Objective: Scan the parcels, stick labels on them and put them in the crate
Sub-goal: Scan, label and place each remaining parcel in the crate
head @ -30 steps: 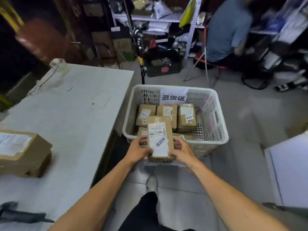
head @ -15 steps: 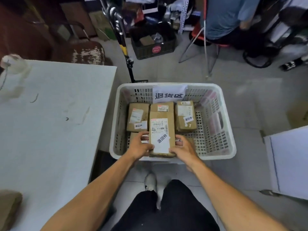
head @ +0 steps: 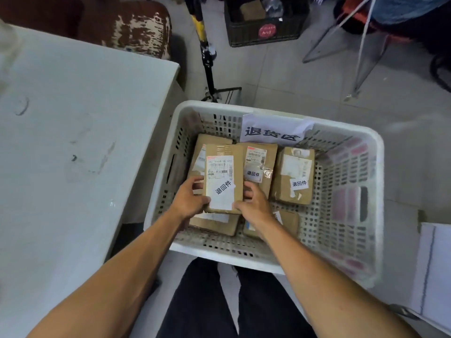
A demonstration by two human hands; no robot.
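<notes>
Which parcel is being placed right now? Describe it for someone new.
Look in the white perforated crate beside the table. Among the brown parcels there, it is the one held between both hands. This held parcel sits above the others and carries the tallest white label.

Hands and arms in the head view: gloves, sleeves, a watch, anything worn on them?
Nothing worn that shows. The left hand and right hand are bare, with no gloves, rings or wristbands visible. Both forearms are bare up to the frame's lower edge, so no sleeve shows. No watch, tape or markings on either wrist. Below the arms, dark trousers cover the legs.
</notes>
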